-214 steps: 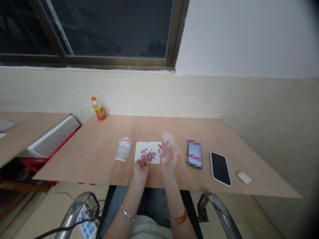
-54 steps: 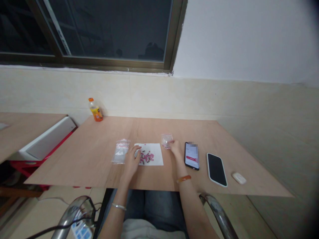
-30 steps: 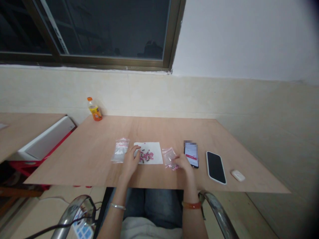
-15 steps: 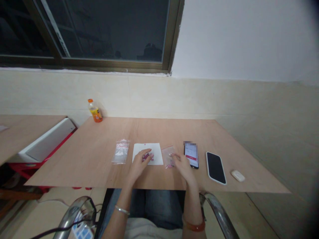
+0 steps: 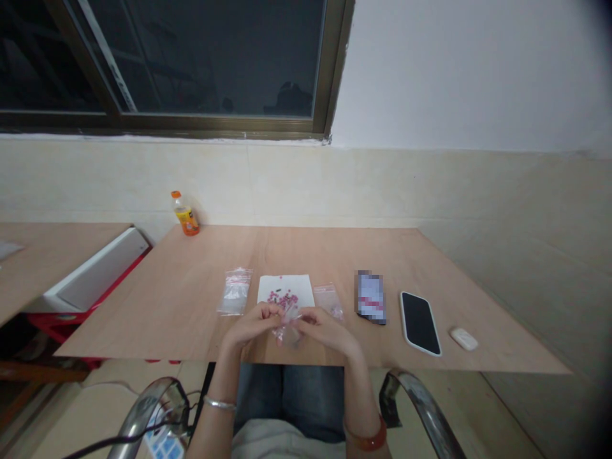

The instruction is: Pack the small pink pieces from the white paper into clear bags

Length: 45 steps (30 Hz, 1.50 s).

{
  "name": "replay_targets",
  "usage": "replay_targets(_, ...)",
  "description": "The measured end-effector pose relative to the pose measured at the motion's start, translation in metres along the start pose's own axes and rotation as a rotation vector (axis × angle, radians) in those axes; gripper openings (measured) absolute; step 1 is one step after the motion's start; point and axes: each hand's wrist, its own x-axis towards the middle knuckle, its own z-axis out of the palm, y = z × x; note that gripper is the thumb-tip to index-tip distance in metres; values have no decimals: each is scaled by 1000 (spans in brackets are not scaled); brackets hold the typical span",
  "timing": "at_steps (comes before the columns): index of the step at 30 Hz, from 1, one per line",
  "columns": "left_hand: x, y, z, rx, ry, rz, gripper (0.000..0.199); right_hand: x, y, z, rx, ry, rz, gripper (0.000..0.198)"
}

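Note:
Both hands hold a small clear plastic bag (image 5: pixel 288 333) by its upper edge, just at the near side of a white sheet of paper (image 5: pixel 299 284). My left hand (image 5: pixel 255 324) pinches its left side and my right hand (image 5: pixel 322 326) pinches its right side. A little pink and red shows inside the bag, too small to make out. Many small pink and dark red bead-like pieces (image 5: pixel 285 298) lie scattered on the paper. Another clear bag with pink contents (image 5: pixel 329 299) lies flat to the right, partly behind my right hand.
A stack of clear zip bags (image 5: pixel 235 293) lies left of the paper. To the right are a phone with a lit screen (image 5: pixel 370 298), a dark-screened phone (image 5: pixel 421 323) and a small white case (image 5: pixel 463 338). An orange drink bottle (image 5: pixel 186 215) stands at the back left of the wooden table (image 5: pixel 306 245).
My hands have come together in front of the paper, with a clear bag now between them. The left hand has moved off the beads, which lie uncovered. The right hand has shifted left.

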Motion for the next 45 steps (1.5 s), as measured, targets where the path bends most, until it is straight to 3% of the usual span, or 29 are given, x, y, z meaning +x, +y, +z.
replay_targets(3, -4, 4, 2, -40, -65, -13, 30, 1, -4, 3, -44, 186, -81, 21)
replay_targets(6, -4, 8, 3, -58, -17, 28, 30, 2, -9, 4, -52, 505, -118, 24)
replay_targets(7, -4, 9, 4, -59, -2, 35, 30, 2, -11, 5, -42, 549, -112, 27)
replay_targets(9, -2, 10, 4, -47, 16, 34, 30, 2, -14, 6, 9, 464, -86, 36)
replay_targets(13, 1, 9, 7, -5, -35, 40, 26, 3, -17, 15, 125, 82, -22, 51)
replay_targets(15, 1, 8, 8, -10, -53, 56, 25, 6, -18, 21, 164, 21, -1, 54)
replay_targets(23, -6, 10, 5, -199, 30, 120, 40, 10, -17, 25, 444, -86, -87, 48)
replay_targets(33, -5, 15, 10, -64, 169, 90, 41, 4, -28, 21, 488, -91, -128, 35)
replay_targets(40, -11, 32, 19, -24, 8, 137, 36, 7, -24, 22, 540, -47, -78, 33)
replay_targets(45, -14, 29, 16, -75, -32, 97, 33, 5, -20, 22, 549, -109, -65, 36)
